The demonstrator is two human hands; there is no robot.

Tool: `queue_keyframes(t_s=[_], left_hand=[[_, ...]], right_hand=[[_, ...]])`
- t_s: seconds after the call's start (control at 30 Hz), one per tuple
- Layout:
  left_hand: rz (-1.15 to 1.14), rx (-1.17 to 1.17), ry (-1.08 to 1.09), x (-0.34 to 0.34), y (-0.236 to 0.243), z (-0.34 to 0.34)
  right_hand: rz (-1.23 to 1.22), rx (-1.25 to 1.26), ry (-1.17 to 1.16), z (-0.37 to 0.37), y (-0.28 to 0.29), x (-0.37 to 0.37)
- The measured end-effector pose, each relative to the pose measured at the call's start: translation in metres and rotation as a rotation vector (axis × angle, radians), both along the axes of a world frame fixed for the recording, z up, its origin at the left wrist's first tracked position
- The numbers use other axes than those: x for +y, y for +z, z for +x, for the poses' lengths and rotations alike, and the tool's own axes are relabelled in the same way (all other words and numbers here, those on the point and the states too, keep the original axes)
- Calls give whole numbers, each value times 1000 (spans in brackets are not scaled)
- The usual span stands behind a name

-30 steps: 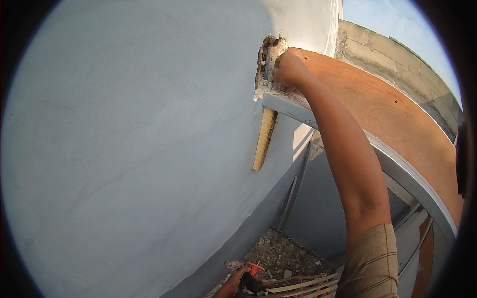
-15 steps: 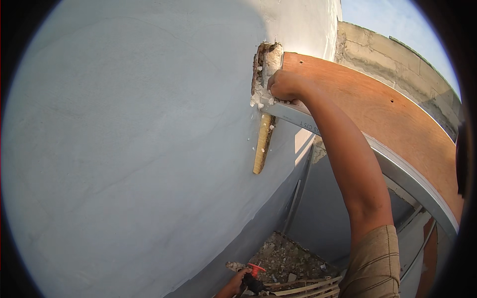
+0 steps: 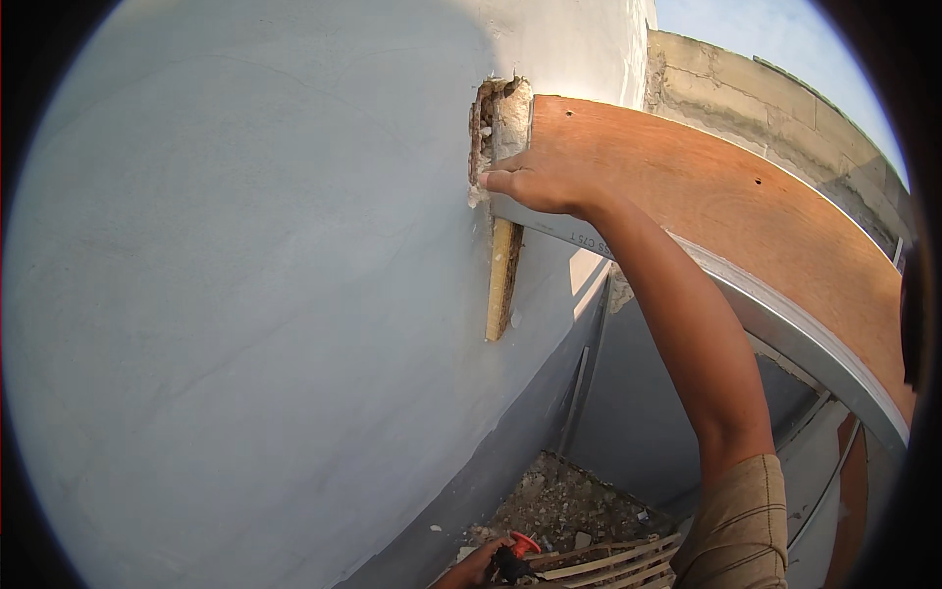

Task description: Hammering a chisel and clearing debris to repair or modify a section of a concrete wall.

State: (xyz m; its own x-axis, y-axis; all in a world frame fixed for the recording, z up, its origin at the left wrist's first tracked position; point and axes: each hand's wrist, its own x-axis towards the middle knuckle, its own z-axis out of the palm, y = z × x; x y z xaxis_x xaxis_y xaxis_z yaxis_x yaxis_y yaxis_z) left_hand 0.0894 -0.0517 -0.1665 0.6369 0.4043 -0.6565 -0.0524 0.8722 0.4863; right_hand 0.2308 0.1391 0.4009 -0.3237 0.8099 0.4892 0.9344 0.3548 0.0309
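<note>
Grey wall [image 3: 265, 294]: it fills your left side, smooth and painted, with a sunlit strip toward the far end.
Broken hole [image 3: 482, 128]: it is a tall, rough-edged gap in that wall, just left of the brown board's end.
Right hand [image 3: 538, 188]: you have it at the bottom of the hole, over the left end of the metal beam; the fingers are stretched out to the left and a little parted, with no grasped object showing.
Left hand [image 3: 486, 563]: it is low and near, at the bottom edge of view, with fingers curled around the dark part of a tool.
Tool [image 3: 512, 566]: black with a red round piece, it sits in your left hand, well apart from the hole.
Brown board [image 3: 677, 162]: it runs from the hole toward the right, on edge above the beam.
Metal beam [image 3: 561, 231]: it lies along the board's lower side.
Wood piece [image 3: 500, 280]: pale yellow, it points down below the beam's left end.
Ground below: rubble [image 3: 559, 499] lies beyond the tool, with wooden slats [image 3: 610, 565] to the tool's right.
Block wall [image 3: 765, 108]: it stands at the far right, behind the board.
</note>
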Motion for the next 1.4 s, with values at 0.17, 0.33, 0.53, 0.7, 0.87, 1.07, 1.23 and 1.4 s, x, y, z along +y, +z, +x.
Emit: queue_keyframes(t_s=[0.17, 0.33, 0.53, 0.7, 0.87, 1.07, 1.23, 1.4], left_hand=[[20, -20, -20, -14, 32, -1], [59, 0, 1, -10, 35, -2], [13, -164, 0, -9, 16, -6], [-5, -52, 5, -9, 15, -9], [21, -93, -15, -8, 15, -9], [42, -77, 14, -11, 16, -15], [6, -117, 10, -10, 23, -21], [64, -73, 27, -13, 24, -16]], right_hand=[[-137, 68, -216, 5, 4, -44], [-44, -154, -339, 2, -27, -40], [-91, -120, -118, 13, -18, -13], [134, 123, 23, 8, 14, 19], [254, -34, -91, -4, 14, 61], [236, -206, -135, -3, 24, 62], [256, -208, -108, 1, 26, 65], [331, -178, -94, -2, 31, 78]])
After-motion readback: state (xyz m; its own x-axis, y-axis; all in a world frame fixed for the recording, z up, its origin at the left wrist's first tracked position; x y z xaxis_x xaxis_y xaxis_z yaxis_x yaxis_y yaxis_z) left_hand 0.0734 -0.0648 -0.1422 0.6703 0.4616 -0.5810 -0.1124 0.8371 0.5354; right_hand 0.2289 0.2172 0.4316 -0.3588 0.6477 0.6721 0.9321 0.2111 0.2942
